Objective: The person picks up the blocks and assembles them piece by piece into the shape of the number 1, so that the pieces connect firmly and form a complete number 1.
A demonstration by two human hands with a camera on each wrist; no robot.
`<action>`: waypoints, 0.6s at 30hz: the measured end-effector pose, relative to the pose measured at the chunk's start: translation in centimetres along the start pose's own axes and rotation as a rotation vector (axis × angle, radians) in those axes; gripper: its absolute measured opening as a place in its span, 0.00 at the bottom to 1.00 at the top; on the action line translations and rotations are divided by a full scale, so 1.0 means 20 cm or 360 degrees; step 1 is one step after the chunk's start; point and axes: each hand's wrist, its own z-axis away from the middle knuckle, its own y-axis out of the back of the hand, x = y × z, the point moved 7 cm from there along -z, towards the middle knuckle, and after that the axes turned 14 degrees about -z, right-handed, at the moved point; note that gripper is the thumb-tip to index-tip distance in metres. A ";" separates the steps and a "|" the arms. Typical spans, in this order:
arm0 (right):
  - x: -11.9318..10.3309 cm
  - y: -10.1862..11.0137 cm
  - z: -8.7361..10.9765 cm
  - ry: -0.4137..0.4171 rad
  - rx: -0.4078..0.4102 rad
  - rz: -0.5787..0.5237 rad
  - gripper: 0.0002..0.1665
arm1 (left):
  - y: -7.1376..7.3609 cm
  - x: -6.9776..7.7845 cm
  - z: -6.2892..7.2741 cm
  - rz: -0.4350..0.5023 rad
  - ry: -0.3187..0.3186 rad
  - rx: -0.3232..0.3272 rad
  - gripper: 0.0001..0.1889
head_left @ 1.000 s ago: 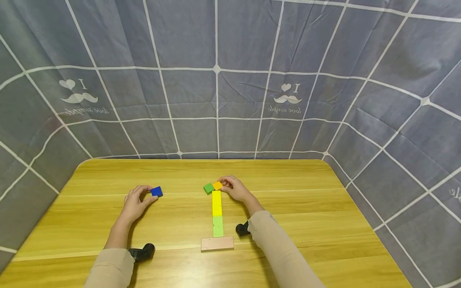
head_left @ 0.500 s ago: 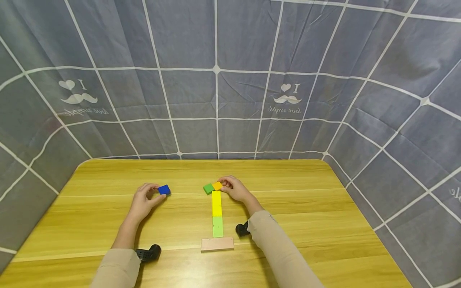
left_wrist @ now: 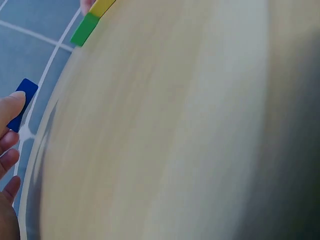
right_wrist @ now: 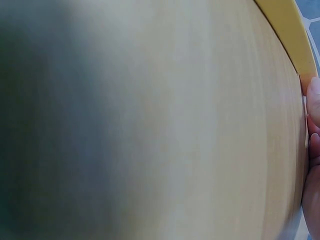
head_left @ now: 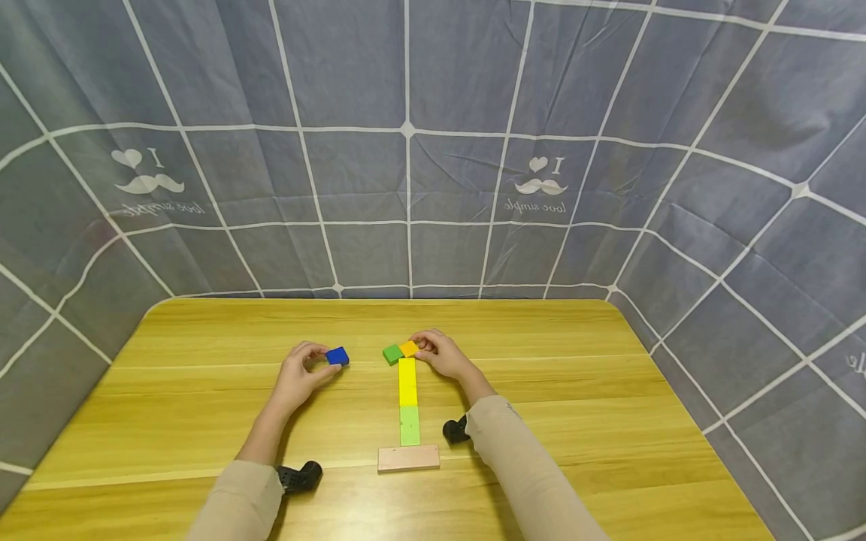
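Observation:
A blue block (head_left: 337, 356) is pinched between the thumb and fingers of my left hand (head_left: 298, 377), to the left of the other blocks. In the left wrist view the same blue block (left_wrist: 22, 103) shows against the curtain, with the thumb on its face. My right hand (head_left: 443, 355) pinches the right end of an orange block (head_left: 409, 349), whose left end meets a green block (head_left: 392, 354). Below these, a yellow block (head_left: 407, 382) and a light green block (head_left: 409, 426) lie end to end in a line. A pinkish wooden block (head_left: 408, 458) lies crosswise at the near end.
All the blocks are on a wood-grain table (head_left: 575, 421). A grey curtain (head_left: 460, 180) with white grid lines hangs behind and at the sides. Black wrist devices (head_left: 301, 477) stick out beside both beige sleeves.
My left hand has carried the blue block rightward, closer to the green block. The right hand and the other blocks have stayed put.

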 end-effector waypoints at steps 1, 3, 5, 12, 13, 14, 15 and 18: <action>0.00 0.00 0.00 0.0001 -0.0001 0.0001 0.15 | -0.01 0.01 0.00 0.0007 -0.0004 0.0002 0.16; 0.00 0.00 0.00 0.0004 -0.0001 -0.0003 0.15 | -0.03 0.02 -0.01 0.0023 -0.0011 0.0014 0.16; -0.01 0.00 0.00 0.0012 -0.0001 -0.0012 0.15 | -0.05 0.03 -0.01 0.0045 -0.0019 0.0030 0.16; -0.01 0.00 0.00 0.0035 -0.0008 -0.0002 0.15 | -0.11 0.07 -0.01 0.0100 -0.0013 0.0033 0.17; -0.02 0.00 0.01 0.0034 -0.0007 -0.0001 0.15 | -0.12 0.08 -0.01 0.0105 -0.0012 0.0028 0.17; -0.02 0.00 0.00 0.0036 -0.0008 0.0000 0.15 | -0.12 0.09 -0.01 0.0112 -0.0012 0.0024 0.16; -0.02 0.00 0.01 0.0032 -0.0006 -0.0002 0.15 | -0.13 0.10 -0.01 0.0114 -0.0012 0.0019 0.16; -0.02 0.00 0.00 0.0025 -0.0002 -0.0002 0.15 | -0.16 0.12 -0.01 0.0122 -0.0013 0.0000 0.16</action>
